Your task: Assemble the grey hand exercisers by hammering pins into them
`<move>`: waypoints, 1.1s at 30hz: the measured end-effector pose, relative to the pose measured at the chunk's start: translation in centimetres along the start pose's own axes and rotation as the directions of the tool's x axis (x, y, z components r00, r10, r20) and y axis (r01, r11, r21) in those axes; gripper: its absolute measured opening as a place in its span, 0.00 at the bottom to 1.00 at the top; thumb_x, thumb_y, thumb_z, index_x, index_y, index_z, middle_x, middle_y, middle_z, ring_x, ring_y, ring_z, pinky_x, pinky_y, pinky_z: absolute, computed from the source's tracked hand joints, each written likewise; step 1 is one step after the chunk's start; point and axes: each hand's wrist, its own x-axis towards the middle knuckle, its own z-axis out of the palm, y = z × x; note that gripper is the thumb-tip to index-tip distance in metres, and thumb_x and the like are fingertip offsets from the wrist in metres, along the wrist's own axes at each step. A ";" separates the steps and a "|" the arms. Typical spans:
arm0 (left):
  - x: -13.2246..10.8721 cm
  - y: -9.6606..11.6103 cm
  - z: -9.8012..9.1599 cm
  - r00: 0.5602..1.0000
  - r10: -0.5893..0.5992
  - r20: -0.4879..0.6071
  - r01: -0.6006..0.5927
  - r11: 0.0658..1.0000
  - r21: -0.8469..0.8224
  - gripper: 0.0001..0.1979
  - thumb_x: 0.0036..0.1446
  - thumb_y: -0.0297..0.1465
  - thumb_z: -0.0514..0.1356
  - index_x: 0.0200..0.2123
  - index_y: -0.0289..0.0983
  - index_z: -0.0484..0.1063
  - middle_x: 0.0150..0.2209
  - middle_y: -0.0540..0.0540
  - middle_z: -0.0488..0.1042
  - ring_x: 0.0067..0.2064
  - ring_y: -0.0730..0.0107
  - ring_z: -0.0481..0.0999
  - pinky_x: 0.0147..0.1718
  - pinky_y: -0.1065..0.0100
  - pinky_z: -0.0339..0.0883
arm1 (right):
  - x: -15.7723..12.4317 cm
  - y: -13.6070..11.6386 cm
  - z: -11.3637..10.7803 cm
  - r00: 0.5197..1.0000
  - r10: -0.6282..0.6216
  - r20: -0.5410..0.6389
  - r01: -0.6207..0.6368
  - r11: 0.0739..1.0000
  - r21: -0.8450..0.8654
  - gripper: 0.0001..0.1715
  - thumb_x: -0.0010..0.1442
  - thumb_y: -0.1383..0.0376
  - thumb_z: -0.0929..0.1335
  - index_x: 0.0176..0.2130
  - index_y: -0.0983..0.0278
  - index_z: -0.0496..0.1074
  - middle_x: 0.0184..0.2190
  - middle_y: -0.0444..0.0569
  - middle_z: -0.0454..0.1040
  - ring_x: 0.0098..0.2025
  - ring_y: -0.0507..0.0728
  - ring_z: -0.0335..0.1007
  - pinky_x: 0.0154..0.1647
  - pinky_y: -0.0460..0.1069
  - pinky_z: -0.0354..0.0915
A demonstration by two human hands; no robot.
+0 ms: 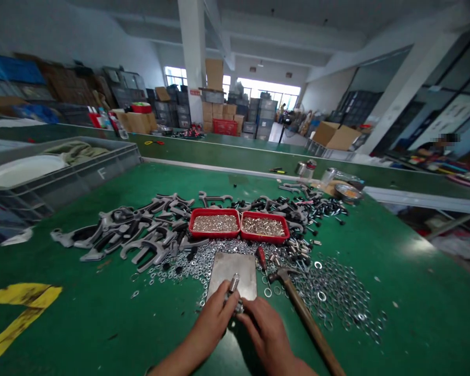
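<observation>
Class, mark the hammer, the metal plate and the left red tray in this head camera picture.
Hammer [307, 316]: head view, on the wooden handle.
Metal plate [231, 271]: head view, on its bare top face.
Left red tray [214, 234]: head view, on the front rim.

daylight from the far windows [268, 93] glares on the green workbench [417, 292], edges bowed.

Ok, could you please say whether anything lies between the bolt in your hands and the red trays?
Yes, the steel plate and scattered steel washers lie between the threaded bolt and the red trays.
</observation>
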 end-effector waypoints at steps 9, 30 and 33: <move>2.2 1.4 -0.4 0.971 -0.185 -0.154 0.136 0.949 -0.283 0.23 0.54 0.52 0.61 0.40 0.38 0.72 0.36 0.47 0.75 0.35 0.66 0.72 0.36 0.69 0.67 | 8.6 16.7 -17.4 0.877 0.380 -0.294 -0.473 0.790 -0.390 0.17 0.69 0.59 0.60 0.43 0.66 0.74 0.40 0.55 0.76 0.43 0.60 0.72 0.48 0.57 0.67; 0.6 0.8 1.9 0.987 -0.160 -0.017 0.126 0.835 -0.535 0.18 0.60 0.47 0.59 0.37 0.36 0.68 0.34 0.48 0.70 0.35 0.70 0.69 0.37 0.69 0.64 | 1.0 1.1 -8.3 0.988 0.078 0.131 -0.070 0.996 -0.063 0.12 0.65 0.61 0.66 0.49 0.56 0.70 0.42 0.50 0.77 0.41 0.59 0.75 0.43 0.54 0.72; -0.8 1.2 1.2 0.996 -0.090 0.026 0.093 0.914 -0.395 0.18 0.62 0.47 0.56 0.37 0.36 0.68 0.33 0.48 0.71 0.35 0.69 0.69 0.38 0.68 0.64 | 1.2 -0.7 -7.1 0.987 -0.045 0.155 0.055 0.997 -0.061 0.13 0.65 0.65 0.66 0.50 0.57 0.70 0.43 0.51 0.77 0.43 0.59 0.75 0.45 0.54 0.72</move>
